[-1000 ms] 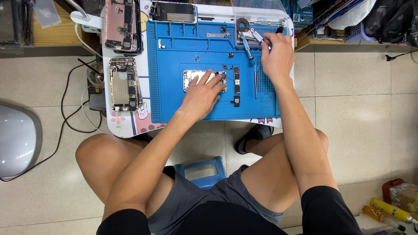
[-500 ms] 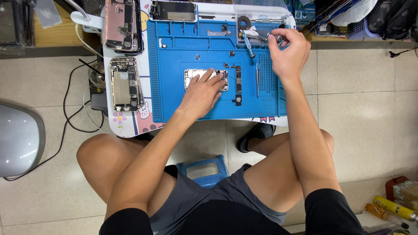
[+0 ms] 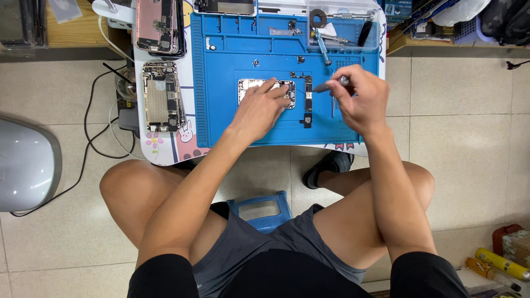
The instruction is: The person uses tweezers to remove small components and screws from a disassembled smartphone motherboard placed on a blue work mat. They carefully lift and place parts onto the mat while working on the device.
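- Nearest the camera, at the bottom of the frame, were the person's two bare knees and dark shorts, with one blue stool (image 3: 259,212) showing between the thighs and one dark shoe (image 3: 327,167) on the tiled floor just under the table edge.
- One left hand (image 3: 259,107) lay flat at mid-frame, fingers spread and pressing down on one small metal phone part (image 3: 251,88) in the centre of the blue work mat (image 3: 221,118); it pinned the part rather than gripped it.
- One right hand (image 3: 359,99), just right of that, was closed in a narrow pinch around one slim screwdriver (image 3: 330,85), whose tip pointed left toward one narrow dark circuit board (image 3: 307,102) lying between the two hands.
- The step in hand looked like bringing the driver to the steadied part. The next move would call for a fine, level placing of the tip on a tiny screw while the left hand stayed firm; which screw I could not tell.
- Left of the mat, two opened phone bodies (image 3: 161,95) lay one above the other, the upper one (image 3: 160,25) pinkish.
- Farthest, along the top of the frame, one clear tray (image 3: 371,38) held one more blue-handled driver (image 3: 321,47) and other small tools too crowded to count.
- At the far left edge sat one grey rounded object (image 3: 25,165) with one dark cable (image 3: 88,138) trailing nearby.
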